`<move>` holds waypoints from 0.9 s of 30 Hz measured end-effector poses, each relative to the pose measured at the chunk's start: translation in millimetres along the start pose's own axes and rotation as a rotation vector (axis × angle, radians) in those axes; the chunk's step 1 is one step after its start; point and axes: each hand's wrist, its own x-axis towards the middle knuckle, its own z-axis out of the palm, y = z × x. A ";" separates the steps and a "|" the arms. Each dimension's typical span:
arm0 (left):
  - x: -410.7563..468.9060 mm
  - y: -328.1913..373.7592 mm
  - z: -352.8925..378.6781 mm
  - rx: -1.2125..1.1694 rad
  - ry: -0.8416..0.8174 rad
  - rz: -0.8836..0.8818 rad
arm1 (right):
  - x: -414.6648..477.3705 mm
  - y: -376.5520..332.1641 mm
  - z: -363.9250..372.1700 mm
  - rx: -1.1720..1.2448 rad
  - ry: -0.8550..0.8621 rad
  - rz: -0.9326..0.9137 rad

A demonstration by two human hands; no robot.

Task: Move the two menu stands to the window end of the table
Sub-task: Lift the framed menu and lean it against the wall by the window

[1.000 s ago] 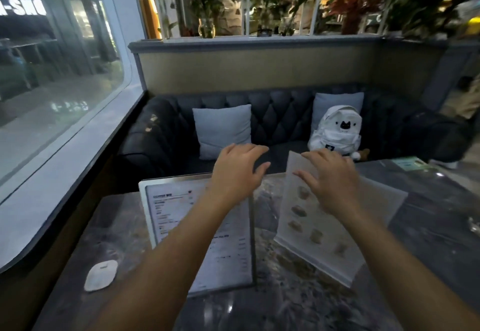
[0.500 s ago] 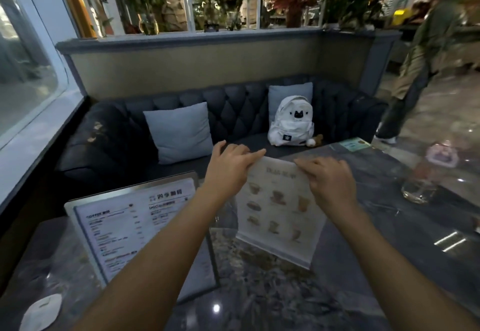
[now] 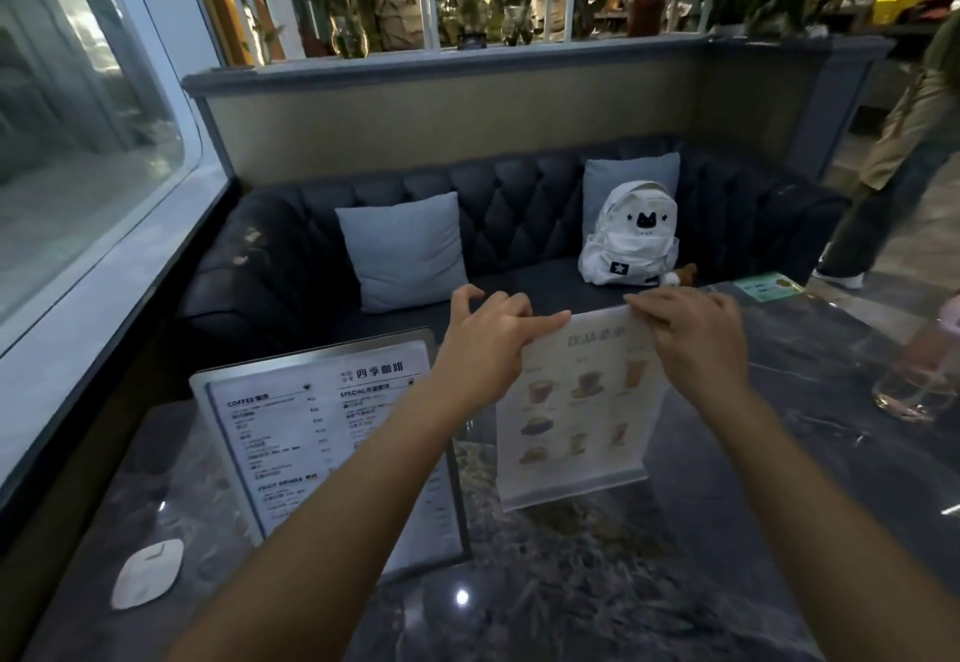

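Note:
A large framed coffee menu stand (image 3: 291,448) leans upright on the dark marble table (image 3: 727,531), toward the window side at left. To its right a smaller clear drinks menu stand (image 3: 576,412) with pictured cups stands upright on its base. My left hand (image 3: 483,349) pinches the top left corner of the drinks stand. On the top right corner sits my right hand (image 3: 691,334), its fingers curled over the edge. My left forearm crosses in front of the coffee menu and hides its right part.
A white oval coaster (image 3: 148,572) lies near the table's left front. A glass (image 3: 914,375) stands at the right edge, a green card (image 3: 766,286) at the far right corner. Behind the table is a dark sofa with cushions and a white backpack (image 3: 631,235). A person walks past at right.
My left hand moved from the coffee menu's top to the drinks stand's top corner. The drinks stand turned from tilted to upright and squared to me, held by both hands.

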 end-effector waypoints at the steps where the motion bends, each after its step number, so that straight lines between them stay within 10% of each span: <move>1: -0.8 0.8 0.4 0.004 0.001 -0.004 | 1.0 -0.5 0.5 0.004 -0.001 0.003; 27: -57.9 -76.4 -49.5 0.002 0.169 -0.304 | 4.8 -100.3 8.3 0.182 -0.032 -0.223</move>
